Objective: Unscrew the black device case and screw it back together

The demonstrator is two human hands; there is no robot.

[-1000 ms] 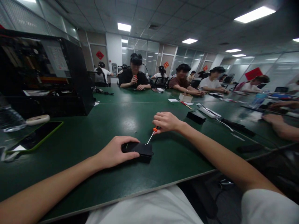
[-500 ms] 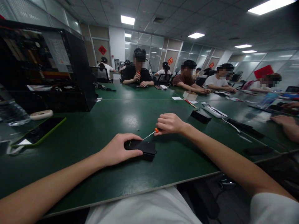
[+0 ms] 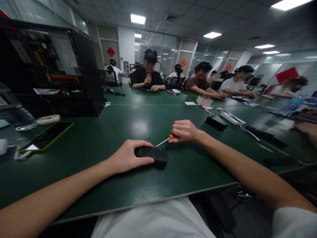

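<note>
A small black box-shaped device (image 3: 160, 156) lies on the green table in front of me. My left hand (image 3: 128, 154) grips its left end, thumb along the near side and fingers over the far side. In my right hand (image 3: 185, 131) is a screwdriver (image 3: 163, 142) with an orange collar and a thin bright shaft. The fist covers most of its handle. The shaft slants down to the left, and its tip meets the far edge of the device near my left fingertips; the exact contact spot is too small to make out.
At left an open computer case (image 3: 86, 72) stands behind a green-edged phone (image 3: 49, 136) and a clear bottle (image 3: 21, 117). A black block (image 3: 216, 123) and a white power strip (image 3: 231, 117) with cable lie at right. Several people sit around the table.
The whole view has shifted slightly, so everything appears a little farther right. Both hands keep their grip, and the screwdriver stays at the device's far edge.
</note>
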